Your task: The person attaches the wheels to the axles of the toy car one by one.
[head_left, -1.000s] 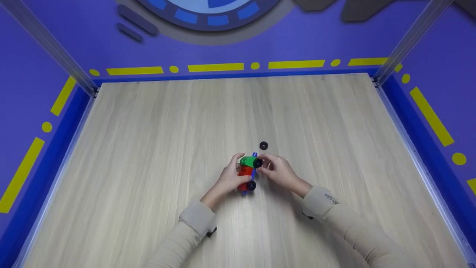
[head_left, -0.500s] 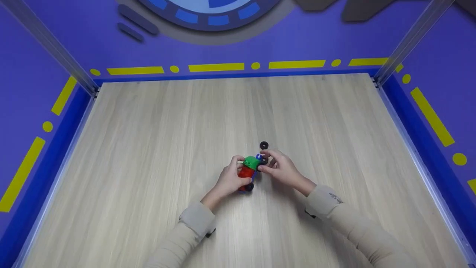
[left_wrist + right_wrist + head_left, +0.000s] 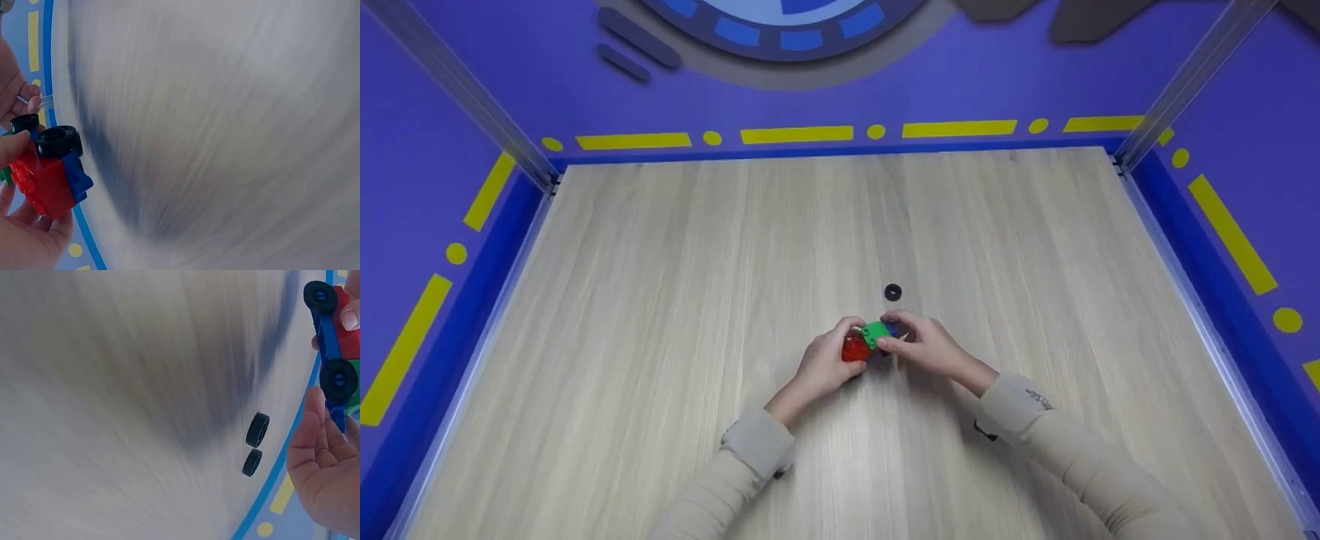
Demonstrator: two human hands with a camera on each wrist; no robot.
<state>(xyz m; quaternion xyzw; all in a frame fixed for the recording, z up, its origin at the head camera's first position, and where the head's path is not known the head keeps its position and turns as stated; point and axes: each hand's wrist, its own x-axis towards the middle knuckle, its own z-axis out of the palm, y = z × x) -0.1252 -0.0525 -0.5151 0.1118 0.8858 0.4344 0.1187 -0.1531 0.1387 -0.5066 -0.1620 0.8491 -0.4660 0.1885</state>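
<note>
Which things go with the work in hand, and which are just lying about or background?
Part of the job:
toy car, in the left hand and right hand
a loose black wheel and a second loose wheel, probably, resembling the fitted wheels

Just background:
tabletop
purple walls
yellow markings

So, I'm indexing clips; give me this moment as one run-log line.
left hand: gripping toy car | right hand: touching its green end | two loose wheels: on table
</note>
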